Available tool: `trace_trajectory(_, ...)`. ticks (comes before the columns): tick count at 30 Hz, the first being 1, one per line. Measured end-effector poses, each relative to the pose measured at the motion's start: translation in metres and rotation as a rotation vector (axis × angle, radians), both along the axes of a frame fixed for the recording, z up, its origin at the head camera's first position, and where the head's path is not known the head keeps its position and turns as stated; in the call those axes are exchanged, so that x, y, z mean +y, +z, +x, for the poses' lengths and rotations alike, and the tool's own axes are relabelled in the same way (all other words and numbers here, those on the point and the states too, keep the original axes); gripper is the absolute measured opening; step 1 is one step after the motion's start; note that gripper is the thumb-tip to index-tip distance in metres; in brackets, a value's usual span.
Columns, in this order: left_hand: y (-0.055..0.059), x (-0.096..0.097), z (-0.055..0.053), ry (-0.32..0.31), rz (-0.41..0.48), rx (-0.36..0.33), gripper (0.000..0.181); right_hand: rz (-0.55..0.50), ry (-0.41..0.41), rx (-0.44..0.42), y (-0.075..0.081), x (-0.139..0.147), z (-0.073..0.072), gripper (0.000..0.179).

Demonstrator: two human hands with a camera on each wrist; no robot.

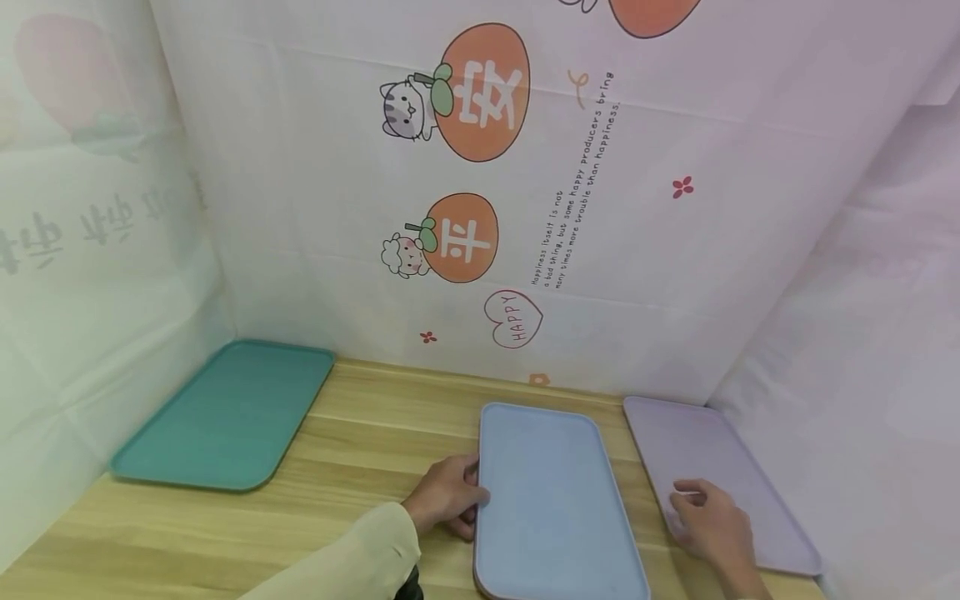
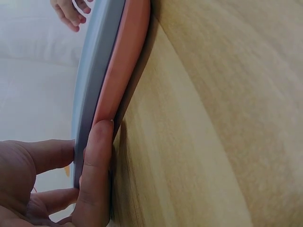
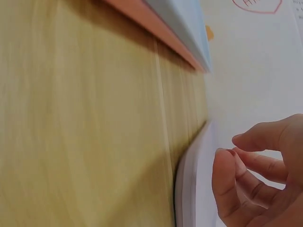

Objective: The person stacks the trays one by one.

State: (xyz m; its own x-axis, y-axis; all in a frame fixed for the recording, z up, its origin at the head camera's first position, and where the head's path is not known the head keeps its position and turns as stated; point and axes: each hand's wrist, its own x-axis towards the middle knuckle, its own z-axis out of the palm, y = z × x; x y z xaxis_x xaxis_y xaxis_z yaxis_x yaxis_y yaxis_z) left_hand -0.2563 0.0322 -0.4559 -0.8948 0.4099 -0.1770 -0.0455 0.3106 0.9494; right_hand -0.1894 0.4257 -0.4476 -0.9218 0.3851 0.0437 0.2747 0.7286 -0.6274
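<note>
A light blue tray (image 1: 555, 500) lies on top of a coral tray (image 2: 124, 61), their edges lined up. My left hand (image 1: 447, 496) grips the left side of this stack, thumb at the blue rim and a finger along the coral edge. To the right of the stack, my right hand (image 1: 712, 521) hovers over the left part of a pale purple tray (image 1: 693, 442). Its fingers are loosely curled, with nothing between them in the right wrist view.
At the far left a teal tray (image 1: 232, 417) lies on the wooden table (image 1: 375, 433). White printed cloth (image 1: 315, 208) hangs as walls behind and on both sides. The purple tray sits close to the right wall.
</note>
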Motion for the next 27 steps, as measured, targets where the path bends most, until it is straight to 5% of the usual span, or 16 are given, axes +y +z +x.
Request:
trace_trajectory(3, -0.001, 0.000, 0.000, -0.003, 0.006, 0.000, 0.075, -0.055, -0.013, 0.005, -0.001, 0.010, 0.006, 0.047)
trace_trajectory(10, -0.001, -0.001, -0.001, 0.004, 0.003, -0.006, 0.075, 0.035, -0.070, -0.005, -0.003, 0.040, 0.016, 0.046)
trace_trajectory(21, 0.003, -0.007, 0.000, 0.020, -0.001, 0.012, 0.075, 0.088, -0.283, 0.003, -0.003, 0.086, 0.029, 0.046)
trace_trajectory(27, 0.001, -0.009, -0.001, 0.020, -0.005, 0.008, 0.075, 0.179, -0.304, -0.060, -0.015, 0.120, 0.037, 0.050)
